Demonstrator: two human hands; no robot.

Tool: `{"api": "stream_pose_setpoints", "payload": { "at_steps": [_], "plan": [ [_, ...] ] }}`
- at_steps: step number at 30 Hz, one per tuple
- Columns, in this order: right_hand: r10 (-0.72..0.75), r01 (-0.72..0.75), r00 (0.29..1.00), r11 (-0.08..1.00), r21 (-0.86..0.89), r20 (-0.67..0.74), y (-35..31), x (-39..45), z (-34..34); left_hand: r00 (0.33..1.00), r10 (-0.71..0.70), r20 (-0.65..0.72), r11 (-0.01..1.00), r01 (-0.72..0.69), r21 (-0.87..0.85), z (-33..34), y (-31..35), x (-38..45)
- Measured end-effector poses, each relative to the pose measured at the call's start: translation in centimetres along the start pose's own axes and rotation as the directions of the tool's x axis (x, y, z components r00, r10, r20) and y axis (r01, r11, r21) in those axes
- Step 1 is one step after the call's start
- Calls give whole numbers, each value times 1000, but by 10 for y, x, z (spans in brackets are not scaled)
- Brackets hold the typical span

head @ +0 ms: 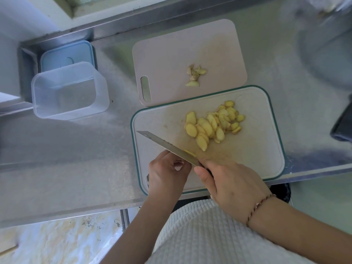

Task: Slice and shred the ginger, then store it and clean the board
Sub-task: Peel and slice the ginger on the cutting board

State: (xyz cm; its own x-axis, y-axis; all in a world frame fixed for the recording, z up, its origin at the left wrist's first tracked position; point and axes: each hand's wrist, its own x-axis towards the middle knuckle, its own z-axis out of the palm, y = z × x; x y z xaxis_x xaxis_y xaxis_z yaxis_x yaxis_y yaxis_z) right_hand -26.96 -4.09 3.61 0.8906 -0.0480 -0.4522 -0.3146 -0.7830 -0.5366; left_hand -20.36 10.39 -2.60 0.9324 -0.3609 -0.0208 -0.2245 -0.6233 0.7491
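A pile of yellow ginger slices [211,125] lies on the green-rimmed cutting board [253,149]. My right hand [230,184] grips the handle of a knife [167,146] whose blade slants up and left over the board's left edge. A small yellow ginger piece [190,153] clings to the blade. My left hand [167,173] is curled beside the blade's base, fingertips pinched against it. Ginger peel scraps [195,75] rest on a second, pinkish board [171,54] behind.
An empty clear plastic container [69,91] stands on the steel counter [66,159] at the left, its blue lid [66,54] behind it. A dark object [342,124] sits at the right edge. The counter's front edge runs just below the green-rimmed board.
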Motion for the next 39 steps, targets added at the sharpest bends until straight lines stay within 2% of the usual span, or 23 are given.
{"api": "stream_pose_setpoints", "payload": {
  "at_steps": [5,10,14,18,22,25,28,31,35,39],
  "plan": [
    [-1,1,1000,1000,-9,8,-2,6,5,999,-46,4,999,46,-12,0,-2,0],
    [-1,1,1000,1000,-26,3,-5,18,7,1000,-23,-6,1000,23,3,-1,-3,2],
    [34,-33,999,999,-18,41,4,1,0,994,-104,28,994,105,-32,-3,-5,4],
    [62,-59,997,997,-58,44,2,7,5,997,-74,33,997,75,-31,-3,-8,3],
    [38,-31,998,991,-133,55,0,17,11,993,-108,41,991,111,-69,-5,-9,3],
    [85,-71,992,988,-139,93,11,-1,5,990,-129,52,987,133,-87,-5,-8,4],
    [72,-65,996,988,-142,48,4,14,10,994,-106,39,993,108,-44,-3,-10,3],
    [62,-62,998,996,-60,9,-5,35,12,997,-75,31,997,76,-4,-4,-9,3],
    [80,-82,997,981,176,19,15,37,0,998,-58,39,997,59,-45,-7,-9,1],
    [38,-31,999,977,213,-28,12,21,-2,997,-77,31,997,78,-10,-6,-6,-2]
  ]
}}
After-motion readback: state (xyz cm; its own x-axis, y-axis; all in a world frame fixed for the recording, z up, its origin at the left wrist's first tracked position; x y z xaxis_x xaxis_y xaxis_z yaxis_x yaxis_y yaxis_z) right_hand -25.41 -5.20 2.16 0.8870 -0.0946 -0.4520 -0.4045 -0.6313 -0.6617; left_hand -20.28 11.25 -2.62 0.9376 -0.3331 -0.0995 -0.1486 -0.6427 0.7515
